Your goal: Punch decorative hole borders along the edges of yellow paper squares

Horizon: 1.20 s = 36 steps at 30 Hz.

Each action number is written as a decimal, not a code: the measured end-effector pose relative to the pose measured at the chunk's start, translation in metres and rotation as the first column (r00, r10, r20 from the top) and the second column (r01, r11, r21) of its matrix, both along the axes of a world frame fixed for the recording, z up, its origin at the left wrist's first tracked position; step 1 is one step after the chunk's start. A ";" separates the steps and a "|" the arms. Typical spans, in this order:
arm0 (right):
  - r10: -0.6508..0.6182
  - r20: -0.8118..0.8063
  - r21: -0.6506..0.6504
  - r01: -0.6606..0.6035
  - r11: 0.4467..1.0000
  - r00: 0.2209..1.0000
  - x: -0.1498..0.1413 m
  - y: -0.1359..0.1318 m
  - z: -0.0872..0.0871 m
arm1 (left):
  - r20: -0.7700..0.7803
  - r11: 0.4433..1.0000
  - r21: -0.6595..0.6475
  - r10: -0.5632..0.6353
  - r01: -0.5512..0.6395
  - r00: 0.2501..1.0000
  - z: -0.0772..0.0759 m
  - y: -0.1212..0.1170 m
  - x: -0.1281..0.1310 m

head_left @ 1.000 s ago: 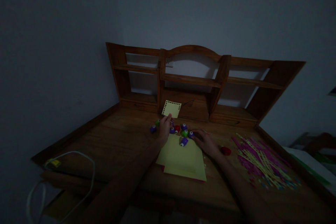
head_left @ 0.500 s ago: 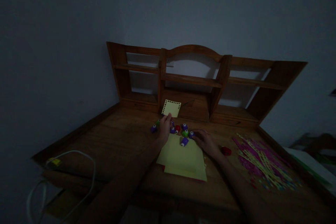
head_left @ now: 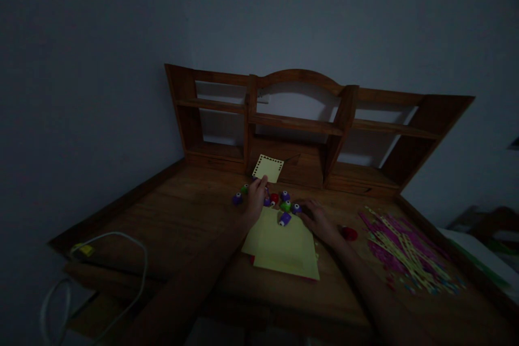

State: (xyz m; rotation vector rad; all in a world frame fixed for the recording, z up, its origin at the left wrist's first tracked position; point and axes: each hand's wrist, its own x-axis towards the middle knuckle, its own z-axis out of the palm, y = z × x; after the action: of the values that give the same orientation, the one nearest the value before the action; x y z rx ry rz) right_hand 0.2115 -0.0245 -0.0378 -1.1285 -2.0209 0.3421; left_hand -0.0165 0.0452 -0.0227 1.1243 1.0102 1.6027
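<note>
My left hand (head_left: 257, 194) is closed on the lower edge of a pale yellow paper square (head_left: 268, 168), held upright above the desk. Small dark shapes run along its top, left and part of its right edge. Around that hand sit several small craft punches in purple, green and red, such as a green one (head_left: 286, 206) and a red one (head_left: 274, 199). My right hand (head_left: 319, 220) rests on the desk with fingers apart, beside a purple punch (head_left: 296, 208). Another purple punch (head_left: 285, 219) lies on a stack of yellow paper (head_left: 284, 246).
A wooden shelf unit (head_left: 298, 125) stands at the back of the desk. To the right lie a red round object (head_left: 349, 233) and a pile of pink and yellow punched strips (head_left: 405, 248) with scattered scraps. A white cable (head_left: 141, 251) hangs at the left edge.
The yellow paper square in my left hand has shifted slightly to the right. My right hand has barely moved, and the punches lie as before.
</note>
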 end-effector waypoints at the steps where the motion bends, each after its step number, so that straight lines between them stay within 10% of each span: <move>1: -0.023 -0.033 -0.014 0.022 1.000 0.999 0.000 0.000 -0.001 | -0.008 1.000 -0.006 0.005 -0.005 1.000 0.000 0.000 0.000; 9: -0.193 -0.665 -0.330 -0.052 0.942 0.722 0.003 0.013 -0.008 | -0.037 0.993 0.007 -0.122 0.122 0.992 0.006 -0.008 0.002; 17: -0.270 -0.837 -0.415 -0.230 0.880 0.476 0.002 0.010 0.002 | -0.095 0.962 0.022 -0.269 0.272 0.959 0.022 -0.024 0.012; 36: -0.177 -0.886 -0.367 -0.412 0.834 0.429 -0.025 -0.012 0.000 | -0.485 0.931 0.108 -0.257 0.349 0.836 0.002 -0.025 0.022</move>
State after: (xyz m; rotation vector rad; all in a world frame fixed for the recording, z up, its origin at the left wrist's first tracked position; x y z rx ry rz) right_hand 0.1868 -0.0364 -0.0373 -0.7732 -0.9825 1.3742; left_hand 0.0052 0.0203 -0.0203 1.7699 0.9209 1.2118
